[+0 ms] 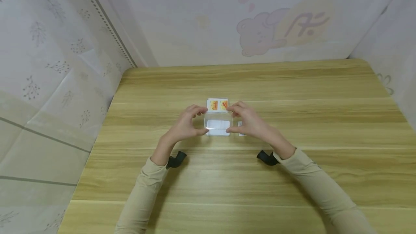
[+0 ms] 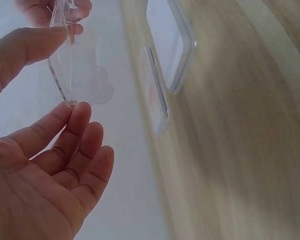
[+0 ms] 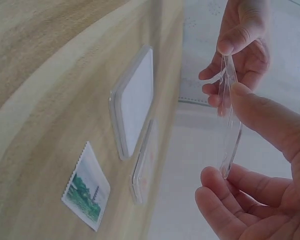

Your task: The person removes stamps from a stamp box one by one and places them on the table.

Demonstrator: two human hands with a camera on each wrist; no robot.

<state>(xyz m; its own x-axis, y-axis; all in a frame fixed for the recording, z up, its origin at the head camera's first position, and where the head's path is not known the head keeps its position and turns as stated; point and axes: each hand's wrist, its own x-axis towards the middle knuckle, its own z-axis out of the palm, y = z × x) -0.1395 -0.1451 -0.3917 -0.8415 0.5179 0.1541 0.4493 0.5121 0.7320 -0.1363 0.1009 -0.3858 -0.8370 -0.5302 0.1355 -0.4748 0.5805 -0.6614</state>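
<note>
Seen from the head view, the clear case (image 1: 218, 117) is lying so broadside on that the white case (image 3: 135, 102) is showing through it, while both wrist views are catching it nearly edge-on, thin and hanging well above the tabletop (image 1: 227, 183). The head view is also giving the two orange pictures on the small case (image 1: 217, 105) best, just beyond the white one; from the wrists they are fading into a pale slant. The stamp (image 3: 90, 192), to the right of the white case, is showing its green trees and toothed edge only to the right wrist view; from the head, the right hand (image 1: 248, 118) is covering part of it. A black piece (image 1: 177, 159) is jutting out near the left wrist, another (image 1: 267, 157) near the right. As for the hands, the left hand (image 1: 185, 124) is pinching one end of the clear case and the right hand the other, each setting a thumb on the near edge and fingertips on the far one. The gap between thumb and fingers is standing wide, spanning the case, and the spare fingers are bending loosely, touching the tabletop nowhere.
</note>
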